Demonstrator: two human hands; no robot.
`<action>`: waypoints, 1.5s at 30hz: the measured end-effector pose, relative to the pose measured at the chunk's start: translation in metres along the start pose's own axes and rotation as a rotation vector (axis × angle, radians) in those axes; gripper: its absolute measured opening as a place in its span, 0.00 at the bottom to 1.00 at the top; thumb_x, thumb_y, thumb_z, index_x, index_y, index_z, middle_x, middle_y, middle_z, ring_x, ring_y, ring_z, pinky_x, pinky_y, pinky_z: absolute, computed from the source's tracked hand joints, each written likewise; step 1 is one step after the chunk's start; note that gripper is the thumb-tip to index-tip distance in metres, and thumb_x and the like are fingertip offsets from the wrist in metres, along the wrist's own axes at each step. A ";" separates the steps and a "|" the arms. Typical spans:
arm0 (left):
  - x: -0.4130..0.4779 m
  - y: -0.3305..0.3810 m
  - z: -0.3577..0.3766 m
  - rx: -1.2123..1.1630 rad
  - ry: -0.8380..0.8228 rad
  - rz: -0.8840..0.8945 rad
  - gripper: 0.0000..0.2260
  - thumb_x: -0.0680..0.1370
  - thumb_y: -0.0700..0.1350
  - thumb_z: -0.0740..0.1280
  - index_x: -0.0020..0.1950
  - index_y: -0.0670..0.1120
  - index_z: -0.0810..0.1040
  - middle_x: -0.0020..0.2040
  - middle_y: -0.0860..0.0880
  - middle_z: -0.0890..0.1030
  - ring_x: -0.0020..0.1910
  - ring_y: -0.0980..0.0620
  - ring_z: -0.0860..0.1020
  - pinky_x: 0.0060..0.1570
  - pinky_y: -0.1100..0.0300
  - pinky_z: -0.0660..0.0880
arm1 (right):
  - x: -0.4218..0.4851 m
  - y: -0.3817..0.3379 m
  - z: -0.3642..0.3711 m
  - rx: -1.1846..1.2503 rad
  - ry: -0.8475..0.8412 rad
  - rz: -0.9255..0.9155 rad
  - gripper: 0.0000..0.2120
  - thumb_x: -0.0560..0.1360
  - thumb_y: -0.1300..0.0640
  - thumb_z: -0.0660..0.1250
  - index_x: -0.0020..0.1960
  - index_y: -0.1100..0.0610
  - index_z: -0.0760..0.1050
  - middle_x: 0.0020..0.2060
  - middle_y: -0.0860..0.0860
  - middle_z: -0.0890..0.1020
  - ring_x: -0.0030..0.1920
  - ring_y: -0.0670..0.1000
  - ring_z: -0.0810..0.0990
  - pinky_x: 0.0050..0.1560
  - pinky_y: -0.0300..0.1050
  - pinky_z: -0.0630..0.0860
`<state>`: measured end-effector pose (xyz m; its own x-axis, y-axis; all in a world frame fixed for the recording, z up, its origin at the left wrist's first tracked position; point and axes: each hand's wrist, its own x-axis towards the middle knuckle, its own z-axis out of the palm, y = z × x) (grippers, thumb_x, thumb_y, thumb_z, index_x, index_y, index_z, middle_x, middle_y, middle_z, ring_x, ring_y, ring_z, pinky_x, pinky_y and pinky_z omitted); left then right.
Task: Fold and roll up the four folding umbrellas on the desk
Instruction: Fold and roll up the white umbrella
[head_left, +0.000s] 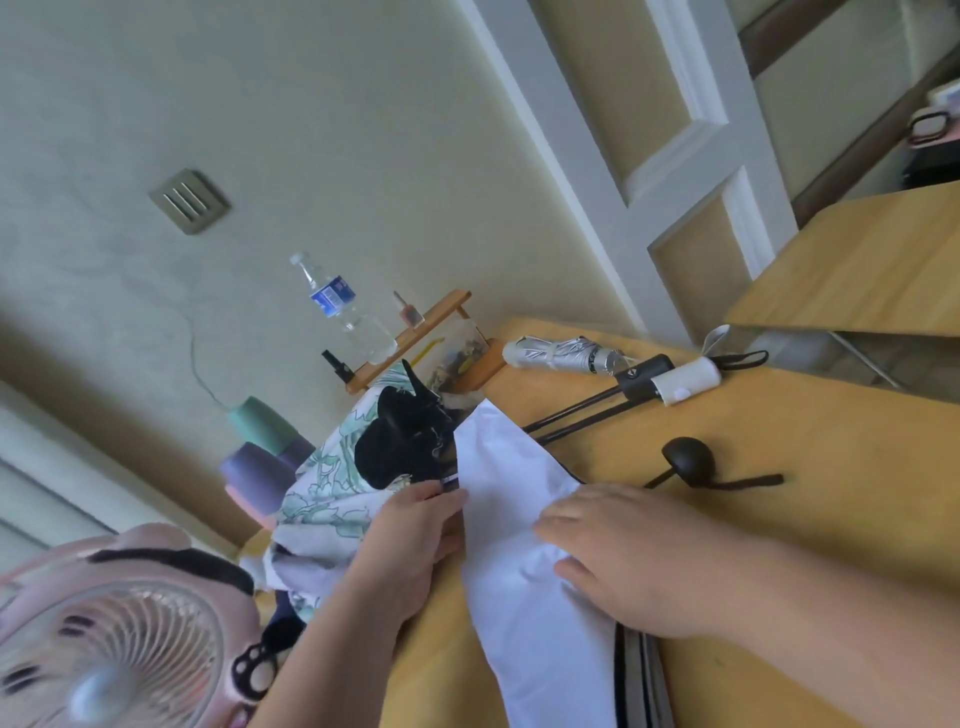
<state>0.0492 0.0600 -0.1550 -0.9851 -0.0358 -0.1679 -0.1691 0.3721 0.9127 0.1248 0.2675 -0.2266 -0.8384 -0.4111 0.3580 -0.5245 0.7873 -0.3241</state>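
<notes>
Across the yellow wooden desk (831, 467) lies the white fabric folding umbrella (509, 493), its canopy stretched long. My right hand (628, 561) presses flat on it, fingers straight. My left hand (415, 525) grips the canopy's edge, fingers curled, just beside the green-flowered fabric umbrella (322, 483).

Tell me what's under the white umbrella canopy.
Under the white umbrella canopy lies the wooden desk; dark-edged folds peek out below the right hand. Its shaft is covered.
</notes>
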 end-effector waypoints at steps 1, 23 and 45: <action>0.006 0.002 0.003 0.020 -0.085 -0.090 0.10 0.79 0.40 0.70 0.59 0.38 0.82 0.55 0.40 0.86 0.53 0.42 0.85 0.57 0.48 0.80 | 0.000 0.000 0.001 -0.016 0.010 -0.008 0.13 0.84 0.48 0.52 0.61 0.50 0.72 0.60 0.46 0.76 0.62 0.51 0.73 0.68 0.47 0.65; 0.013 -0.009 -0.001 -0.087 -0.803 -0.105 0.21 0.78 0.31 0.66 0.72 0.36 0.74 0.68 0.36 0.78 0.66 0.37 0.77 0.65 0.46 0.75 | -0.001 0.001 0.003 -0.125 0.179 -0.084 0.15 0.72 0.43 0.57 0.48 0.44 0.81 0.53 0.38 0.81 0.53 0.44 0.78 0.54 0.42 0.74; 0.041 0.033 0.001 -0.296 -0.288 -0.002 0.15 0.77 0.39 0.73 0.63 0.37 0.81 0.58 0.40 0.85 0.57 0.40 0.84 0.57 0.47 0.80 | -0.008 -0.001 -0.014 -0.118 0.228 -0.157 0.17 0.72 0.39 0.63 0.55 0.44 0.80 0.49 0.32 0.80 0.50 0.40 0.77 0.47 0.43 0.79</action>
<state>0.0034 0.0721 -0.1319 -0.9434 0.2402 -0.2288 -0.2136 0.0880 0.9729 0.1344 0.2763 -0.2172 -0.6862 -0.4291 0.5873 -0.6131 0.7757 -0.1496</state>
